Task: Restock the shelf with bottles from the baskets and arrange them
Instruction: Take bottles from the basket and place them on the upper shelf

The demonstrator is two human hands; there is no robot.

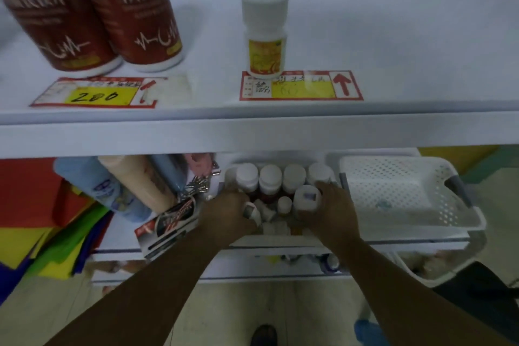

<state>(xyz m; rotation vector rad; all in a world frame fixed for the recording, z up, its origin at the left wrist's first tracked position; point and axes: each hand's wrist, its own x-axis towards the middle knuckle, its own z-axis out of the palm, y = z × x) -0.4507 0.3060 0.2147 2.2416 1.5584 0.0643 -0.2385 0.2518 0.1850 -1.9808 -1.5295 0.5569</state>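
Mostly white and red up top, mixed colours low left of frame.

Shelf (252, 126) white. Upper left: two bottles (112, 17) with dark red labels, white heartbeat-line pattern, white bases. Upper centre: small bottle (265, 34) white with yellow-orange label. Price tags (300, 86) red-bordered, white with yellow panels; the right one carries a red arrow. Lower centre: basket (280, 239) white, its bottles (269, 177) white-capped with dark red bodies. Lower right: perforated basket (407, 191) white with grey handle. Lower left: pale blue and peach bottles (118, 185), plus red, yellow, green and purple sheets (42, 233). Floor (224, 317) beige.
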